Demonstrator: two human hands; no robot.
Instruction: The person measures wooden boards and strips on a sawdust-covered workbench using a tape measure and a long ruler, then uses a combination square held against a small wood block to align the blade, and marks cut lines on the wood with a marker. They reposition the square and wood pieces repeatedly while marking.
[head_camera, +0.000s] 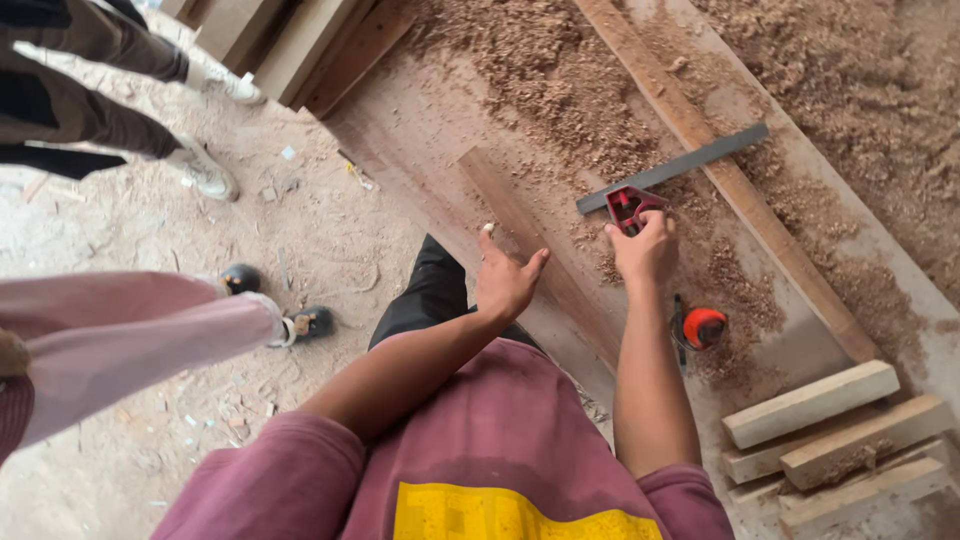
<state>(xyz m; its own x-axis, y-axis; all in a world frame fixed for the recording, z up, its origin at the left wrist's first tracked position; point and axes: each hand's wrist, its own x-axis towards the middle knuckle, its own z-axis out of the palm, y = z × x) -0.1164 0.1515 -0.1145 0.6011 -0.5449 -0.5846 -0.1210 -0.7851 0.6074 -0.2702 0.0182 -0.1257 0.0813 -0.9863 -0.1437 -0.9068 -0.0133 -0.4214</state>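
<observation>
My right hand (645, 250) grips the red handle of a combination square (668, 170), whose grey metal blade lies across a long reddish wooden strip (720, 170) on the workbench. My left hand (505, 280) is open, fingers spread, hovering over a darker wooden plank (520, 230) that lies beside the strip. Sawdust covers much of the bench (420, 120) around both pieces.
A red and black tape measure (702, 327) lies on the bench by my right forearm. Several short pale wood blocks (810, 402) are stacked at the lower right. Another person's pink-clad legs (130, 335) and someone else's legs and shoes (205, 170) stand on the dusty floor at left.
</observation>
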